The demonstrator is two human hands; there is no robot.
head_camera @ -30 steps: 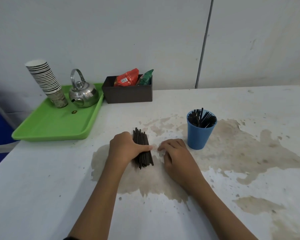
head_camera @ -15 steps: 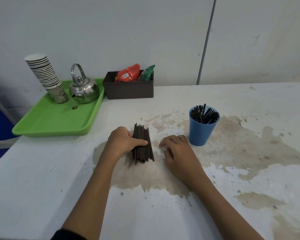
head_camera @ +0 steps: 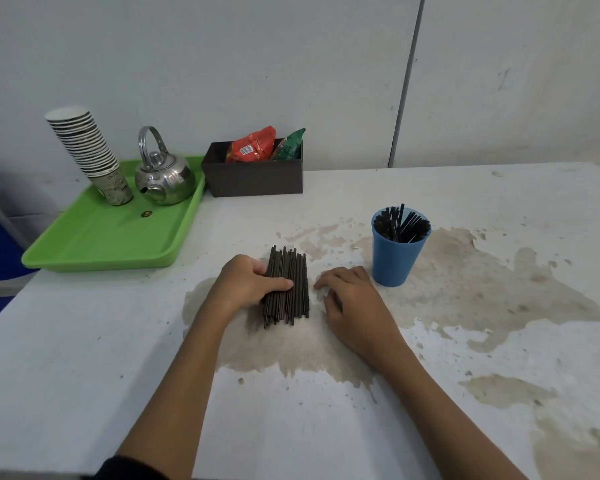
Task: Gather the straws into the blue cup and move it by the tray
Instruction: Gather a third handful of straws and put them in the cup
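A bundle of black straws (head_camera: 289,268) lies flat on the table's middle, pointing away from me. My left hand (head_camera: 245,284) wraps its left side, thumb across the top and fingers curled round the far side. My right hand (head_camera: 352,299) rests palm down on the table just right of the bundle, fingers loosely bent, holding nothing. The blue cup (head_camera: 397,256) stands upright to the right of that hand, with several black straws in it. The green tray (head_camera: 115,233) lies at the back left.
On the tray stand a leaning stack of paper cups (head_camera: 90,154) and a steel kettle (head_camera: 165,178). A dark box (head_camera: 257,178) with snack packets sits against the wall beside the tray. The white table (head_camera: 84,358) is stained brown around my hands.
My left hand's thumb has slid back leftward over the bundle. My right hand has stayed beside it. The view has shifted slightly.
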